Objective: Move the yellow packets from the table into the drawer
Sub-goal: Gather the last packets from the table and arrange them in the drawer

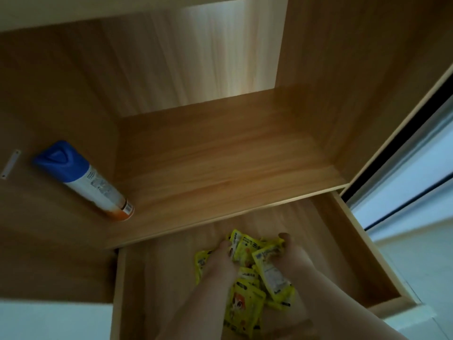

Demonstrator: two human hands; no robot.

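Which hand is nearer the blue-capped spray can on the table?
Left. The left hand is in the drawer, down-right of the spray can; the right hand lies farther right, past the yellow packets.

wooden unit (pixel 61 89), light oak grain, dim throughout. flat shelf surface (pixel 220 155) set in a recess between two side panels, the right panel (pixel 355 82) tall and shadowed. back panel (pixel 215 52) carries one bright vertical streak of light. drawer (pixel 362 241) of matching wood stands pulled out under the shelf's front edge. window (pixel 416 168) at right, dark-framed, pale blue-white glass. pale floor (pixel 49 320) at lower left.
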